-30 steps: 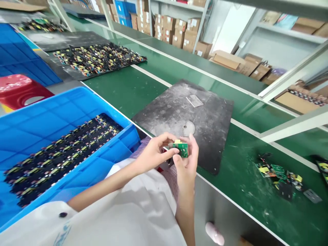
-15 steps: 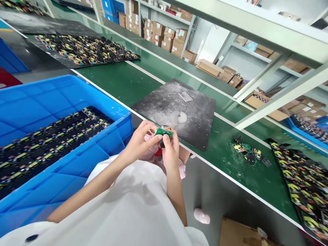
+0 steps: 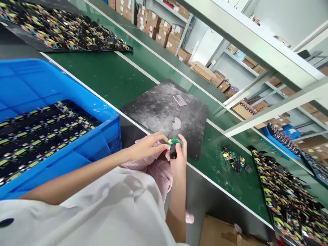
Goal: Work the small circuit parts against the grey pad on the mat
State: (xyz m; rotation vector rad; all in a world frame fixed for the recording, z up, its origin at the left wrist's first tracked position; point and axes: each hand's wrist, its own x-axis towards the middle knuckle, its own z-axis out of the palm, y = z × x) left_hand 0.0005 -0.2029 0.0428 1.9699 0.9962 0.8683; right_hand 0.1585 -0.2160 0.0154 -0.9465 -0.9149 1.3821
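A small green circuit board (image 3: 175, 140) with a black block-shaped part (image 3: 173, 151) is held up at the bench's near edge. My right hand (image 3: 180, 152) is closed on it, with the thumb by the black part. From the left, my left hand (image 3: 155, 145) pinches the board's left end between thumb and fingertips. Just beyond both hands lies a dusty black mat (image 3: 164, 99). On it rest a flat clear-looking rectangular piece (image 3: 180, 100) and a pale round patch (image 3: 176, 123). The undersides of the fingers are hidden.
At left stands a blue crate (image 3: 102, 133) holding rows of boards. Piled circuit boards (image 3: 77, 32) cover the bench's far left, and more boards (image 3: 289, 194) lie at right. A small heap of loose parts (image 3: 235, 160) sits between. A slanting metal post (image 3: 271, 106) crosses the right side.
The board has turned in my hands, so its black part now shows in front. My left hand has flattened and reaches across more. The view has shifted.
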